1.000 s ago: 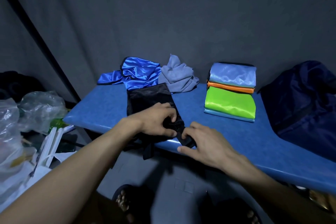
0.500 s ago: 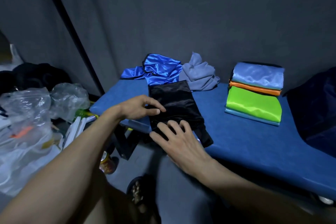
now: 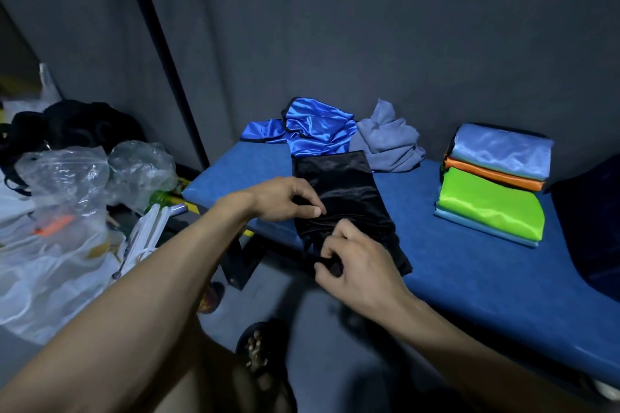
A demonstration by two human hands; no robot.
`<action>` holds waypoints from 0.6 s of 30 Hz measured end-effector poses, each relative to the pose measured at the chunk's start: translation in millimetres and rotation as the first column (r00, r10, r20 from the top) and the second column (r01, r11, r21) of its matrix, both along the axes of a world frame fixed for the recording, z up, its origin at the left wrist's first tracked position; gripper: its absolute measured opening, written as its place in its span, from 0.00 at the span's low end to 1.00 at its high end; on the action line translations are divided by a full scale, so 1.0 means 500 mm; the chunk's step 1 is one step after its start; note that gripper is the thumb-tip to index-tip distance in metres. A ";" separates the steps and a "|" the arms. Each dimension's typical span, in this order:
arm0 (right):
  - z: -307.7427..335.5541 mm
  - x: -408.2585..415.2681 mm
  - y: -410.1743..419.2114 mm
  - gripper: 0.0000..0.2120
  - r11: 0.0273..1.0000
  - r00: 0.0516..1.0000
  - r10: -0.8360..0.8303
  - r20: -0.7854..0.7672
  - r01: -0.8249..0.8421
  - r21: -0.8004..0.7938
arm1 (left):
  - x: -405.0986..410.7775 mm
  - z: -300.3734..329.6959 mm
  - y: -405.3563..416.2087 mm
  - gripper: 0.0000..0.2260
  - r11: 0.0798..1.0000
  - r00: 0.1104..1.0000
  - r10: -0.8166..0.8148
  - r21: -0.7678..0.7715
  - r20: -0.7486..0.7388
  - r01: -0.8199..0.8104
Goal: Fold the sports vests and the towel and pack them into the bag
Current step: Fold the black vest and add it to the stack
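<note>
A black satin vest lies lengthwise on the blue bench, its near end hanging over the front edge. My left hand pinches the vest's left edge with curled fingers. My right hand grips the vest's near end at the bench edge. Behind it lie a crumpled royal-blue vest and a crumpled grey towel. A stack of folded vests, light blue, orange and green, sits to the right. The dark navy bag is at the far right, cut off by the frame.
A grey wall rises right behind the bench, with a black pole leaning at the left. Clear plastic bags and black clutter fill the floor at the left. My sandalled foot stands on the grey floor below the bench.
My right hand went from lying flat on the vest's near end to gripping it. My left hand moved right onto the vest's left edge. The view shifted left.
</note>
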State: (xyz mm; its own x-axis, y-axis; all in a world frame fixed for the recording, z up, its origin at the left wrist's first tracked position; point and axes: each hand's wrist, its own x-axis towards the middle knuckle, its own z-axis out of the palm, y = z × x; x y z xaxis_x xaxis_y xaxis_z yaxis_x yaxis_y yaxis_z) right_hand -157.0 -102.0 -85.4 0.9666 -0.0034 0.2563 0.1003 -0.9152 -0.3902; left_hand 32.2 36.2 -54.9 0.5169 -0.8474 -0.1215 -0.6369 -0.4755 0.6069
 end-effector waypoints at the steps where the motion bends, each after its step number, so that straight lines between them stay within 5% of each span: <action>1: 0.004 -0.007 -0.003 0.15 0.999 0.999 -0.045 -0.027 0.045 0.016 | -0.004 0.003 0.000 0.08 1.000 1.000 0.001 -0.001 -0.004 -0.001; 6: 0.008 -0.025 -0.008 0.25 0.966 0.949 -0.216 -0.229 0.242 0.092 | -0.028 0.021 -0.002 0.12 0.999 0.997 -0.034 0.040 0.068 0.031; 11: -0.011 -0.035 -0.005 0.22 0.927 0.913 -0.201 -0.354 0.294 0.234 | -0.047 0.013 -0.017 0.14 0.995 0.969 -0.043 0.093 0.245 0.020; 18: -0.053 -0.048 0.016 0.12 0.908 0.924 -0.186 -0.334 0.292 0.302 | -0.053 0.013 -0.004 0.11 0.997 0.975 -0.053 0.066 0.218 0.039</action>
State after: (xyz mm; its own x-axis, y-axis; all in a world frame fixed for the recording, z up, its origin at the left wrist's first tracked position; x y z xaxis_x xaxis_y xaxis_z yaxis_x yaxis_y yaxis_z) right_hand -180.9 -94.2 -111.7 0.9555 -0.2791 -0.0954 -0.2709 -0.7026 -0.6580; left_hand 5.7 34.2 -48.3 0.4975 -0.8652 -0.0620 -0.7730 -0.4746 0.4209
